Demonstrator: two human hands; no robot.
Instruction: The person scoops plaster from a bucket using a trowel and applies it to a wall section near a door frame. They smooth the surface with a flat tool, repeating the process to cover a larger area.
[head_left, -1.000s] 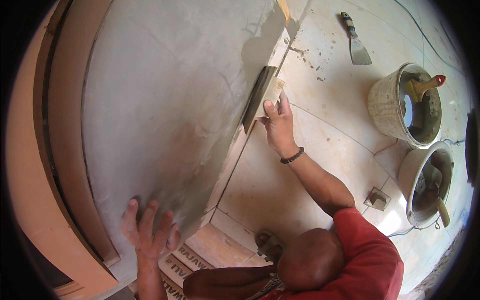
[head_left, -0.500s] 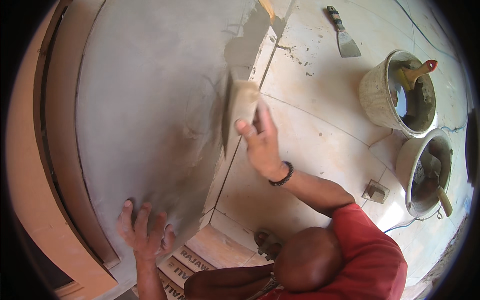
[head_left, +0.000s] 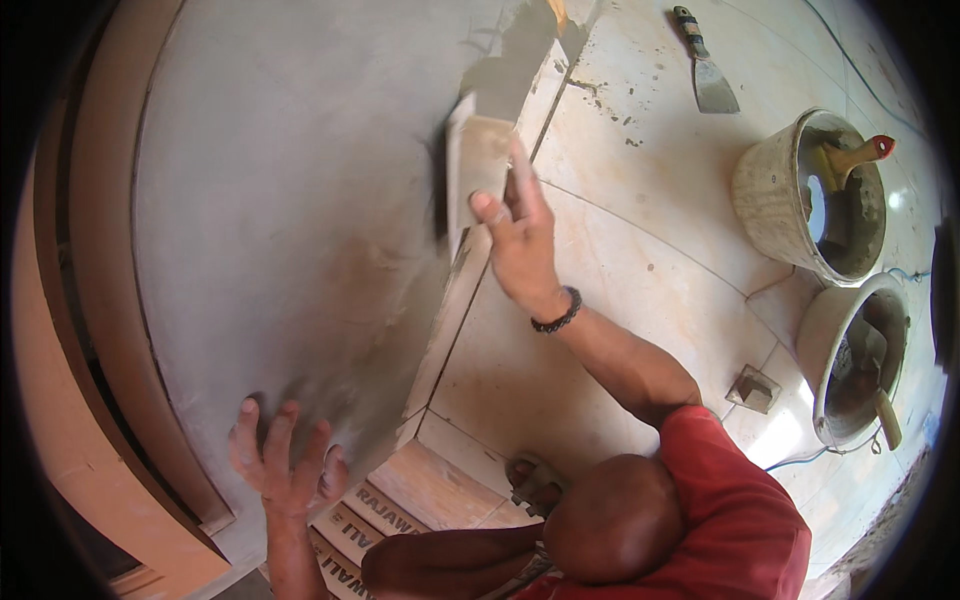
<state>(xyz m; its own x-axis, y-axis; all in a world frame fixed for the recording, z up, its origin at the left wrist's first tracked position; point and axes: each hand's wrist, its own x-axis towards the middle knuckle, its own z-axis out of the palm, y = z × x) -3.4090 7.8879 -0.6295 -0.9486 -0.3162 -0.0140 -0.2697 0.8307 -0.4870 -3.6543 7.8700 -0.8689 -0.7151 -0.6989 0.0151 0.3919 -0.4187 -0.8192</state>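
- Against the grey plastered wall (head_left: 290, 180), low and to the left: left hand (head_left: 283, 462) pressed flat on the surface, fingers spread wide, holding nothing.
- Right hand (head_left: 520, 240) higher up, near the wall's outer corner, closed around a flat plastering trowel (head_left: 478, 165); thumb on top, fingers wrapped behind the blade. A dark beaded bracelet (head_left: 558, 314) sits on that wrist.
- Trowel blade coated in grey plaster, face turned toward the wall, its long edge touching the surface just below a darker, wetter patch of plaster (head_left: 515, 60) at the corner.
- Wall colour uneven: pale grey over most of it, darker smears low down near the left hand.
- Right forearm runs down to a red sleeve (head_left: 740, 500); a knee (head_left: 610, 515) shows beside it.
- Pale tiled floor (head_left: 620, 300) to the right of the wall, spotted with plaster crumbs.
- Putty knife (head_left: 705, 65) lying on the tiles, well apart from both hands, blade smeared grey.
- Two round buckets at the right edge: upper bucket (head_left: 775, 195) holds grey mix and a tool with a red-tipped handle (head_left: 860, 152); lower bucket (head_left: 830, 345) holds dark mix and a wooden-handled tool (head_left: 885, 415).
- Small square block (head_left: 753, 388) on the floor near the lower bucket.
- Printed cardboard (head_left: 370, 520) lies underfoot at the base of the wall.
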